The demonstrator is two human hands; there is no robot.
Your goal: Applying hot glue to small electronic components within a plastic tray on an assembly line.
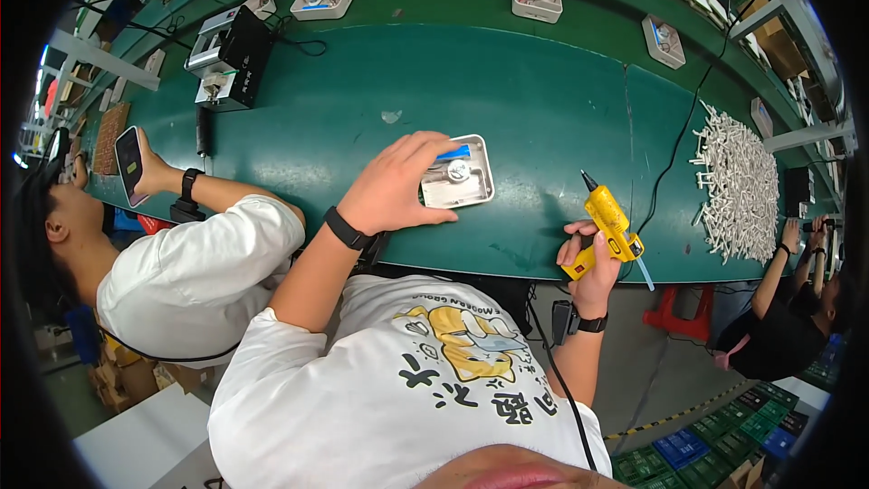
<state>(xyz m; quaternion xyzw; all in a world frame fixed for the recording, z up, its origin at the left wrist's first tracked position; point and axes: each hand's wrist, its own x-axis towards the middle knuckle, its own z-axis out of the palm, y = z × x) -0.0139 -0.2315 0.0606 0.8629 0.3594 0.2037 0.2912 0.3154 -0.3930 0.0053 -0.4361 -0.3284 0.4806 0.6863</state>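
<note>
A small white plastic housing (pixel 486 183) lies on the green tabletop with its open side up. Inside it are a blue part (pixel 455 153), a round white piece (pixel 459 170) and some thin wiring. My left hand (pixel 396 183) grips the housing's left side, fingers over the far edge and thumb along the near one; the hand hides that end. In my right hand (pixel 593 273) is a yellow hot glue gun (pixel 607 215), held by its handle. Its dark nozzle points up and away, apart from the housing, and a translucent glue stick (pixel 645 273) sticks out of its rear.
Similar housings (pixel 324 0) stand along the far green strip. At left are a black machine (pixel 237 63) and a co-worker's hand holding a phone (pixel 132 165). A heap of small white parts (pixel 738 186) covers the right end. A black cable (pixel 674 149) crosses the table.
</note>
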